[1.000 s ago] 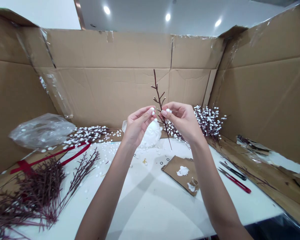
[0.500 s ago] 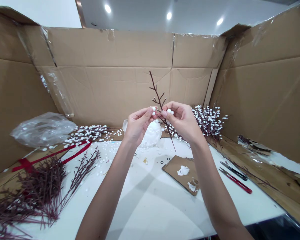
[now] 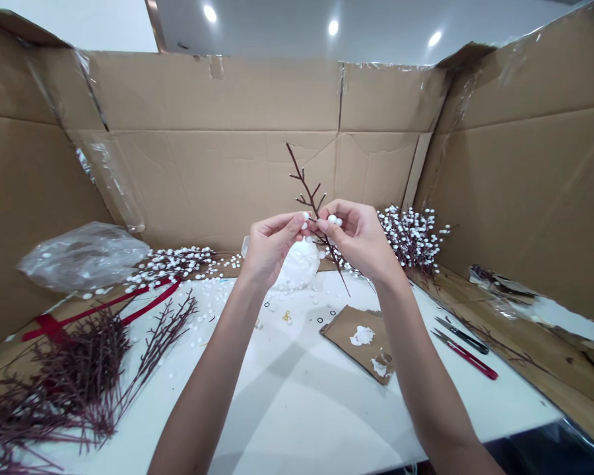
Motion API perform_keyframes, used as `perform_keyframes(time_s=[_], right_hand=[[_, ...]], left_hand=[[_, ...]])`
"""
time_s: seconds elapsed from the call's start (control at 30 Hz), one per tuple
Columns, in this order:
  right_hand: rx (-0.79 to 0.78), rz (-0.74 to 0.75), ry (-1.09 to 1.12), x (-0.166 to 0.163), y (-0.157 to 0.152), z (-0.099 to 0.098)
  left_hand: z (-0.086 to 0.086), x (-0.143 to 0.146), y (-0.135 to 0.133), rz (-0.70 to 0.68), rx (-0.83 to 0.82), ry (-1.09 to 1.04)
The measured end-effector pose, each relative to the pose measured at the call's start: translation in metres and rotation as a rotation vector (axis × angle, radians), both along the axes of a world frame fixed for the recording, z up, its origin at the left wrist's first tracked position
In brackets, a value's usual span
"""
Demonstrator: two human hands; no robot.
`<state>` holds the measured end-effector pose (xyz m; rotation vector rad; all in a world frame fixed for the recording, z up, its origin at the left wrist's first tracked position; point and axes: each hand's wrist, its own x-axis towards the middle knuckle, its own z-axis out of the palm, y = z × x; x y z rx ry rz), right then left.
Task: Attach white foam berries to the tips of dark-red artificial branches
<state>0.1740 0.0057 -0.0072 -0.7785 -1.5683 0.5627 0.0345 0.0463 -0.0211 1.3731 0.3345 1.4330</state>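
A brown artificial twig with short side shoots tilts across the middle of the head view. My right hand is closed on its stem, with a few white foam berries also at its fingers. Between the thumb and fingertips of my left hand are small white berries, held against a side shoot of the twig. The contact at the fingertips is partly hidden. Behind my hands lies a white heap in a plastic bag, partly covered by them.
Bare twigs pile up at left beside a red ribbon. White-berried branches stand at back right, more lie back left. A cardboard piece bears white paste. Two snips lie right. Cardboard walls surround the table.
The twig's top has leaned further left, and a side shoot now meets the berries in my left hand. Both hands have barely moved; the view has shifted slightly.
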Motion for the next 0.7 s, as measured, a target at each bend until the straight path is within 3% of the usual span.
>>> perform_keyframes(time_s=[0.7], right_hand=[[0.084,-0.035,0.002,-0.0036,0.0024,-0.0047]], left_hand=[[0.0063,-0.0078,-0.006,0.092,0.072,0.072]])
